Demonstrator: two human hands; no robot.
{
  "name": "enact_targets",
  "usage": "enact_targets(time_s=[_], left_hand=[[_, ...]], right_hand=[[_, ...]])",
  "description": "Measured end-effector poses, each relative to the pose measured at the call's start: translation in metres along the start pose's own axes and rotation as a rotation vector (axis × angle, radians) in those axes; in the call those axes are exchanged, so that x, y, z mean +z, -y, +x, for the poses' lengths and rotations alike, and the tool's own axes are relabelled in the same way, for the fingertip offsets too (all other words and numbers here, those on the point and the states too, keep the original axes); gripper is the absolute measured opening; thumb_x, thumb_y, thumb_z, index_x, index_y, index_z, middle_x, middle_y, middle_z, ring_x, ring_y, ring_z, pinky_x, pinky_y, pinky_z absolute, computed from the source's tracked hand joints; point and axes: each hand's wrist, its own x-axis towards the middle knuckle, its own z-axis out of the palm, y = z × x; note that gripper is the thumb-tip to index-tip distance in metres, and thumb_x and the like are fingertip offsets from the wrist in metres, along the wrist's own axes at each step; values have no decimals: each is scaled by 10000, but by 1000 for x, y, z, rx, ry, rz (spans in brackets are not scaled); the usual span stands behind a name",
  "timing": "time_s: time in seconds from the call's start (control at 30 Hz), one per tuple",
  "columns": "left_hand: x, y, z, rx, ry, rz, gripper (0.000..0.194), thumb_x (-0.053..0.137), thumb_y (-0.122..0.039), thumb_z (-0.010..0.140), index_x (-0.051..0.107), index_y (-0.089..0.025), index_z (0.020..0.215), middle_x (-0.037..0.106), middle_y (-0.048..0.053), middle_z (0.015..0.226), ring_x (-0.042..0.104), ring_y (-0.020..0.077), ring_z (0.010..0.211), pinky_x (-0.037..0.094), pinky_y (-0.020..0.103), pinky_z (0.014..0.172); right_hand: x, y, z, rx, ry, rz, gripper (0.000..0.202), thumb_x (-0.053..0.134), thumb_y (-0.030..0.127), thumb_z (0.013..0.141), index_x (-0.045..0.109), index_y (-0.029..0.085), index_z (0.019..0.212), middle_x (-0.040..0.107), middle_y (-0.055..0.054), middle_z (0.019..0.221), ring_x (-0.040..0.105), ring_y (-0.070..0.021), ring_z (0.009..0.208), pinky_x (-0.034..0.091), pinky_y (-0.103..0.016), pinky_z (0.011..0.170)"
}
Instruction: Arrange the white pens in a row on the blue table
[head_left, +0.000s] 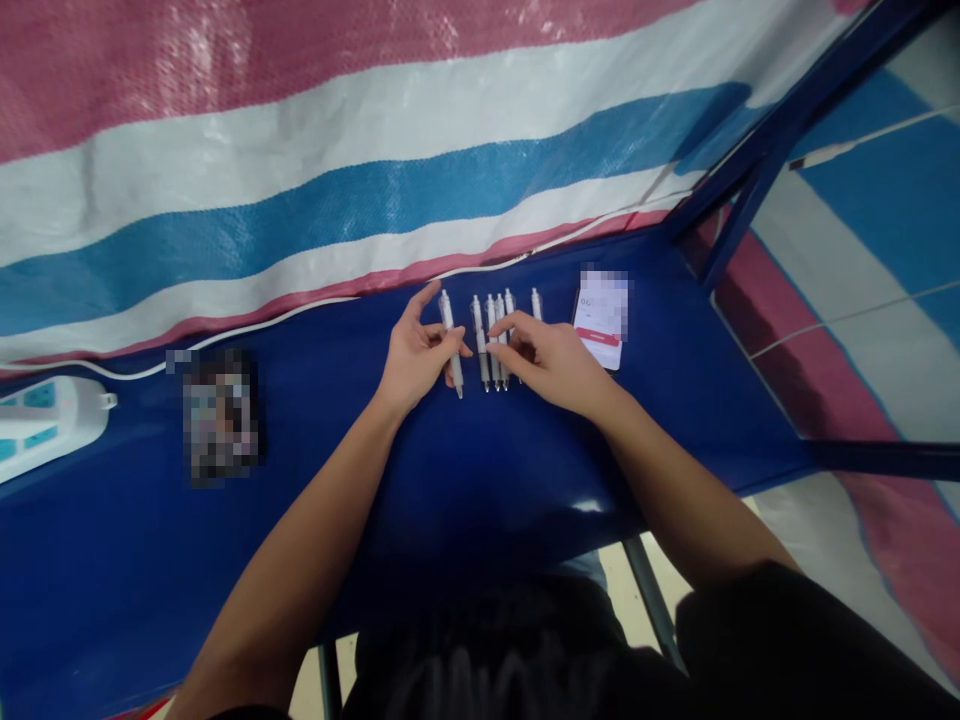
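Note:
My left hand holds a white and grey click pen between thumb and fingers, with the index finger stretched out past its upper end. The pen is nearly upright in the view, its tip toward me. To its right, several similar pens lie side by side on the blue table. Over these pens reaches my right hand, its thumb and index finger bent with a small gap between their tips. A further pen shows behind the right hand, its lower part hidden by it.
A phone with a lit screen lies right of the right hand. At the left are a blurred dark item and a white power strip. A white cable follows the table's back edge, by a striped sheet. Blue frame bars stand at right.

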Motion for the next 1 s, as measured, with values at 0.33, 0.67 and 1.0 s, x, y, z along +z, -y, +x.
enact_targets(time_s=[0.33, 0.67, 1.0], left_hand=[[1, 1, 1, 21, -37, 2, 773, 815, -297, 913, 481, -175, 1600, 747, -45, 699, 574, 127, 348, 452, 231, 362], [-2, 10, 3, 74, -47, 28, 697, 839, -328, 927, 497, -241, 1529, 709, -79, 699, 532, 101, 338, 464, 219, 367], [-3, 12, 8, 95, -44, 31, 757, 877, -351, 911, 492, -241, 1553, 767, -39, 761, 596, 120, 377, 496, 223, 385]], right_hand=[[-10, -7, -2, -16, -18, 6, 280, 637, 479, 1100, 728, 218, 1144, 701, 16, 728, 637, -177, 641, 454, -324, 707], [-20, 2, -2, 160, -11, -302, 210, 650, 391, 1090, 747, 206, 1099, 692, -25, 728, 623, -217, 687, 367, -346, 697], [-26, 11, -7, 270, 37, -472, 245, 639, 430, 1132, 737, 211, 1179, 775, -97, 886, 698, -286, 845, 402, -369, 716]])
